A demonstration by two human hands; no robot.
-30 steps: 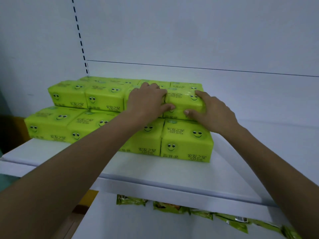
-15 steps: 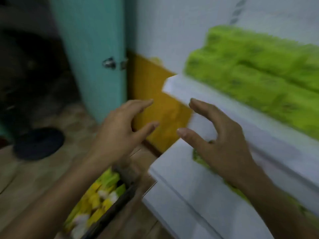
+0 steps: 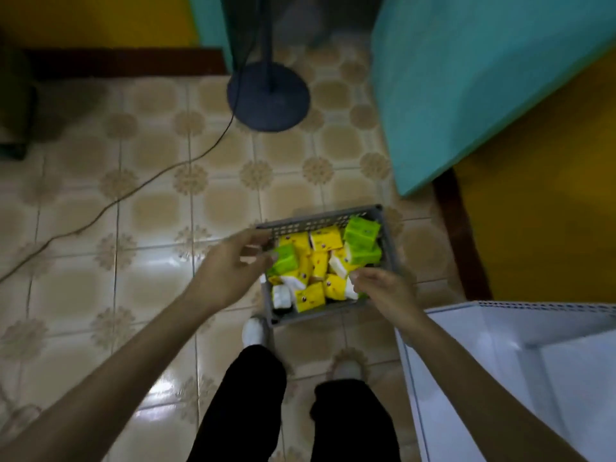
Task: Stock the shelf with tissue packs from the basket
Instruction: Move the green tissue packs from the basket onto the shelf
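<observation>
Three green tissue packs [image 3: 361, 230] show in the grey basket [image 3: 316, 224] — two at its far right corner, one at its left edge — among roughly eight yellow packs [image 3: 310, 296], which overlap, so that count is approximate. I judge them light, soft and film-slippery: grip across the short sides. My left hand [image 3: 233, 265] and right hand [image 3: 383, 290] hover released over the basket, holding nothing.

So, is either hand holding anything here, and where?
Left hand holds nothing, open by a green pack. Right hand: fingers curl among the packs in the basket; a grip cannot be told.
</observation>
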